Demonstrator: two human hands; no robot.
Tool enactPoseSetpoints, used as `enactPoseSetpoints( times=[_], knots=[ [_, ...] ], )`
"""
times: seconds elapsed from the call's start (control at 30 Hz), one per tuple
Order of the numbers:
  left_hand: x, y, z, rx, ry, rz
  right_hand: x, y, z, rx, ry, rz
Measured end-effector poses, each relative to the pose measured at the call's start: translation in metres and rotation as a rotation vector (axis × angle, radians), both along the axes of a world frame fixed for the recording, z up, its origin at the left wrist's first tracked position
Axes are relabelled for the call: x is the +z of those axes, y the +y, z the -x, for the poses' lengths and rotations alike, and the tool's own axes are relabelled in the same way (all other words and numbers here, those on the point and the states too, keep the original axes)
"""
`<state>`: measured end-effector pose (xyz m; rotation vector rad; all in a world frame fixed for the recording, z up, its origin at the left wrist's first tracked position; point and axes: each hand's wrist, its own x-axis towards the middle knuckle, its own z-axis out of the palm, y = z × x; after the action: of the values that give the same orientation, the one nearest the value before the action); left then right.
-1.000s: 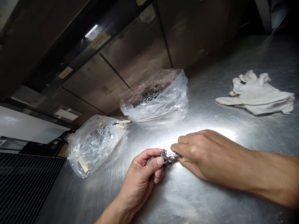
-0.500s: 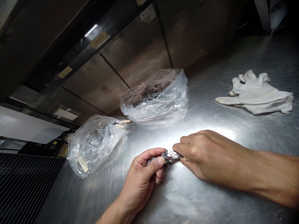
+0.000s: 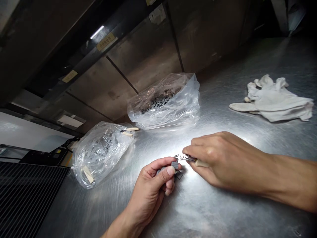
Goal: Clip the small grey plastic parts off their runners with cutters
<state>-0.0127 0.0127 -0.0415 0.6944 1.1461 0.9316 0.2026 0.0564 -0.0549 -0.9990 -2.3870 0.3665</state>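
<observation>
Counter (image 3: 223, 215): bag (image 3: 99, 152) left, 2nd bag (image 3: 163, 102) behind-right, gloves (image 3: 272, 99) far right; in front, block (image 3: 174, 164) in left hand (image 3: 153, 185), pliers (image 3: 184, 156) in right hand (image 3: 218, 162).

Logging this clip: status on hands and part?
Left hand pinches small grey part. Right hand grips metal tool, tip beside part. Bags, gloves lie apart.

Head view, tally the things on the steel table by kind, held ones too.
Clear plastic bags of small grey parts: 2
Heap of white cloth gloves: 1
Small metal tools with cream handles: 2
Small grey block, left hand: 1
Total: 6
</observation>
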Motion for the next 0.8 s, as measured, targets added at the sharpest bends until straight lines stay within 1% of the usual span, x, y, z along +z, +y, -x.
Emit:
enactPoseSetpoints(
  times=[0.17,0.4,0.8],
  knots=[
    [-0.0001,-0.0001,0.0011,-0.008,-0.001,0.018,-0.0024,-0.0072,0.0047,0.03,-0.012,-0.032],
    [0.0012,-0.0013,-0.0008,-0.003,0.01,0.02,-0.0035,-0.0061,0.0092,0.031,-0.043,-0.072],
    [0.0009,-0.0008,-0.0016,0.005,0.028,0.021,-0.0029,-0.01,0.0083,0.008,-0.051,-0.041]
  ],
)
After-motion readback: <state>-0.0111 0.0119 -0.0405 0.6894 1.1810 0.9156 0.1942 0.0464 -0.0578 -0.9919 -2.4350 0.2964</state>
